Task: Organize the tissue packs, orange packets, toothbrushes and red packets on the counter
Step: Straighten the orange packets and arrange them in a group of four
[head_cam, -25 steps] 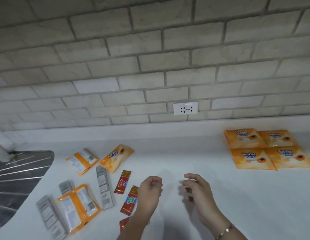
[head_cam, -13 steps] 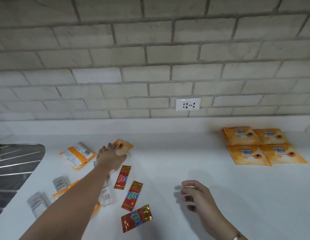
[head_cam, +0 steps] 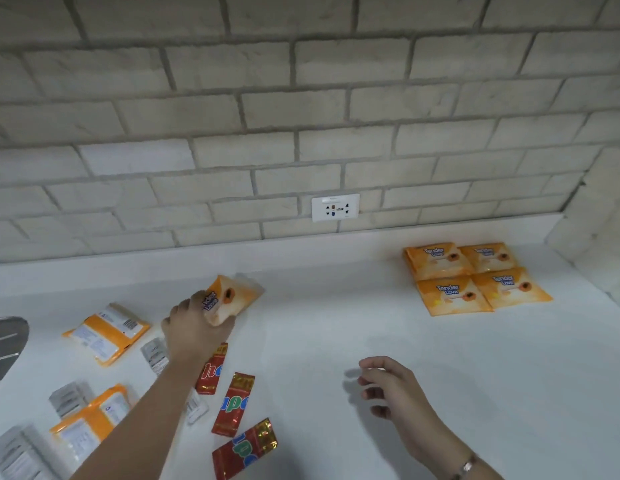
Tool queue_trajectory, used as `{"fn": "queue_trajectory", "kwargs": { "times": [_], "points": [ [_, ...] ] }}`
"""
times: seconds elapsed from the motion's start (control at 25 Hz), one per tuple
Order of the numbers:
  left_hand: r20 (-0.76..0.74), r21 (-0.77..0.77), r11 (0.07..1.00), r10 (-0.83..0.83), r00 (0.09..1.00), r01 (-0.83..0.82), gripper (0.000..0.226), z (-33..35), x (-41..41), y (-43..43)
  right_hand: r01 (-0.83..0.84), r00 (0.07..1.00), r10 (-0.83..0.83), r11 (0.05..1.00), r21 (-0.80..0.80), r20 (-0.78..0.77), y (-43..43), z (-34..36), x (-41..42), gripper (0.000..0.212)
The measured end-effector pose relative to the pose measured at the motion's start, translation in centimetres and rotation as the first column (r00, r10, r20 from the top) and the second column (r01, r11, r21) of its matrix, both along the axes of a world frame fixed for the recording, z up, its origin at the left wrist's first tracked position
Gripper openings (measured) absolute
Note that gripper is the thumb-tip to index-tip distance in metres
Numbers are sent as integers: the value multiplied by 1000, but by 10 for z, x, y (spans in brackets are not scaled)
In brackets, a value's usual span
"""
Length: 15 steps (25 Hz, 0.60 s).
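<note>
My left hand (head_cam: 194, 329) grips an orange tissue pack (head_cam: 229, 299) and holds it tilted just above the white counter (head_cam: 371, 306). Several orange tissue packs (head_cam: 475, 277) lie in a neat block at the back right. Two more orange packs lie face down on the left, one (head_cam: 106, 332) further back and one (head_cam: 88, 420) nearer. Three red packets (head_cam: 234, 403) lie in a loose line below my left hand. Grey-white toothbrush packages (head_cam: 69, 398) are scattered at the left, partly hidden by my forearm. My right hand (head_cam: 388, 386) hovers over the counter with curled fingers, holding nothing.
A brick wall runs behind the counter with a white power socket (head_cam: 335, 207) in it. A dark metal sink drainer (head_cam: 5, 344) shows at the left edge. The wall turns a corner at the far right (head_cam: 599, 216).
My left hand reached from the front to the orange pack at the back left, closed on it and lifted it. My right hand stayed low and moved slightly right.
</note>
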<state>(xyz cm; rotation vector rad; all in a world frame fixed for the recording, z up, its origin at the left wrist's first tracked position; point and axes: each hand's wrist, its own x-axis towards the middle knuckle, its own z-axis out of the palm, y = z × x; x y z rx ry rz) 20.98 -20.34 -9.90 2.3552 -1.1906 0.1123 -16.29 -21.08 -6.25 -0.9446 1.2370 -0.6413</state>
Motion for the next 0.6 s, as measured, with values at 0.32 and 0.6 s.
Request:
{"fn": "queue_trajectory", "kwargs": {
  "times": [0.32,0.6],
  "points": [
    [-285,-350,863,-469,836,364,70,32,-215,17,88,961,-84,996,-5,263,-14,3,-21,48],
    [-393,-347,813,-578,715,467,101,18,-283,5,291,879,-254,956,-32,404,-22,0,-66,43]
  ]
}}
